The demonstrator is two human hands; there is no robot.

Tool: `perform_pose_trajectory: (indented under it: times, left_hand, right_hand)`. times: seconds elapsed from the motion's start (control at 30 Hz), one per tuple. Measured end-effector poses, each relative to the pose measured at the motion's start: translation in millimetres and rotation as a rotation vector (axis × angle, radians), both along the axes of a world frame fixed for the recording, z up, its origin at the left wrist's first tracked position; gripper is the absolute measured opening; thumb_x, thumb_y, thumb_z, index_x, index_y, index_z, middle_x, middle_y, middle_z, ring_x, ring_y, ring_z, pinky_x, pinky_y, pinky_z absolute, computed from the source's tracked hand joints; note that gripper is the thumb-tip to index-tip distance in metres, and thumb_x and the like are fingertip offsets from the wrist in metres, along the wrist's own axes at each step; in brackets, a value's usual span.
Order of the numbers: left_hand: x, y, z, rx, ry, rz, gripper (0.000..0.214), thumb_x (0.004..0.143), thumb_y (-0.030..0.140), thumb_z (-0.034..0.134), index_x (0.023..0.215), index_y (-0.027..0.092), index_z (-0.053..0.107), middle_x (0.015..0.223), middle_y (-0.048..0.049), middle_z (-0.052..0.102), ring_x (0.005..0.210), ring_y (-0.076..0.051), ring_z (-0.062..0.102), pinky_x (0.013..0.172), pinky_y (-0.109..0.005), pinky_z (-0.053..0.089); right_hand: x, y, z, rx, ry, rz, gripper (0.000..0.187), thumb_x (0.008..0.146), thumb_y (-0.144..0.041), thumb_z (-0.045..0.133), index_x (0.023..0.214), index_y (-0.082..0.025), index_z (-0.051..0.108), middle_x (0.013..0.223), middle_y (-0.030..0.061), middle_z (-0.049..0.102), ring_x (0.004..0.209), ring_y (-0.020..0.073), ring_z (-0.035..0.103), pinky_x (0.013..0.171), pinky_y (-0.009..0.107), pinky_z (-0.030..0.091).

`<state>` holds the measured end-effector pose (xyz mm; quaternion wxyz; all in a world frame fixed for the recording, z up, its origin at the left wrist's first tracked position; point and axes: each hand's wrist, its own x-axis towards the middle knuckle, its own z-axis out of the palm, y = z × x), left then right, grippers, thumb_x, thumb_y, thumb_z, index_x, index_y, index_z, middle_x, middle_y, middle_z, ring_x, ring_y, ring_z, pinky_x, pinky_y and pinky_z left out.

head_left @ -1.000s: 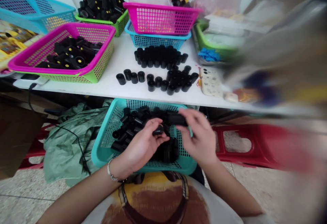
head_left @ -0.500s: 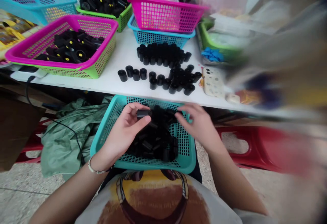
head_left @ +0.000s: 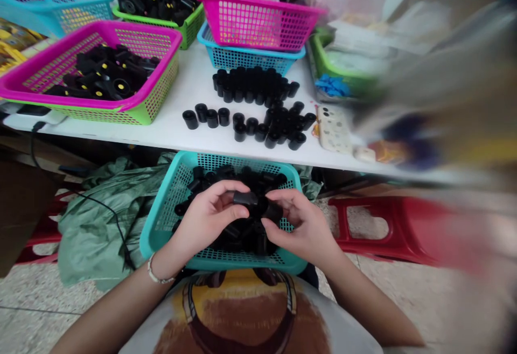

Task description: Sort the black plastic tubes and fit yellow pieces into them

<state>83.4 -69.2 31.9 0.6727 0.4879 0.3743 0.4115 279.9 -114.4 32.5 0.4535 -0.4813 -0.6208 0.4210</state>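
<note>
Left hand [head_left: 208,218]: closed, thumb and fingers gripping a matte black plastic cylinder [head_left: 244,198]. Right hand [head_left: 302,226]: closed on a second black cylinder [head_left: 273,212], held just beside the first. Both hands are positioned directly over a teal plastic mesh basket [head_left: 152,238], which contains a loose heap of matching black cylinders [head_left: 242,241]. The basket sits immediately in front of the person's printed T-shirt [head_left: 242,316]. A thin silver-coloured bracelet [head_left: 156,270] is worn on the left wrist. Left of the basket lies a crumpled green plastic sheet [head_left: 97,219]; to its right stands a red plastic stool [head_left: 363,243]. Beyond, a white desk [head_left: 177,87] carries a block of upright black cylinders [head_left: 250,84] and a looser group [head_left: 274,130]. A pink-and-green mesh basket [head_left: 81,104] on the desk holds black parts with yellow centres [head_left: 109,76].
</note>
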Motion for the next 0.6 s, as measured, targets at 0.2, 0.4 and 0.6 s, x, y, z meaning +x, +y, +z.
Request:
perform_pose_trajectory:
  times: [0.2, 0.4, 0.6]
  left_hand:
    - [-5, -2, 7.6, 0.117, 0.088, 0.000, 0.025, 0.074, 0.018, 0.078, 0.098, 0.022, 0.072, 0.097, -0.0049, 0.069, 0.082, -0.017, 0.066, 0.073, -0.025, 0.055]
    - [-21, -3, 24.6, 0.504, 0.411, -0.151, 0.026, 0.081, 0.017, 0.071, 0.102, 0.031, 0.076, 0.112, -0.0056, 0.066, 0.089, -0.021, 0.067, 0.077, -0.028, 0.056]
    - [-15, -14, 30.9, 0.431, 0.343, -0.376, 0.043, 0.080, 0.019, 0.071, 0.120, 0.034, 0.068, 0.122, -0.0038, 0.067, 0.110, -0.028, 0.064, 0.089, -0.033, 0.055]
  right_hand:
    - [-4, 0, 0.4, -0.088, 0.118, 0.020, 0.032, 0.077, -0.018, 0.070, 0.106, -0.024, 0.060, 0.091, 0.0033, 0.071, 0.083, 0.0168, 0.069, 0.075, 0.031, 0.059]
    - [4, -2, -0.5, -0.436, 0.384, 0.191, 0.027, 0.078, -0.028, 0.074, 0.100, -0.021, 0.061, 0.074, 0.0000, 0.070, 0.052, 0.0097, 0.061, 0.048, 0.021, 0.052]
    - [-12, -11, -10.4, -0.743, 0.737, 0.376, 0.032, 0.075, -0.037, 0.078, 0.094, -0.019, 0.059, 0.075, -0.0006, 0.068, 0.059, 0.0103, 0.064, 0.044, 0.017, 0.046]
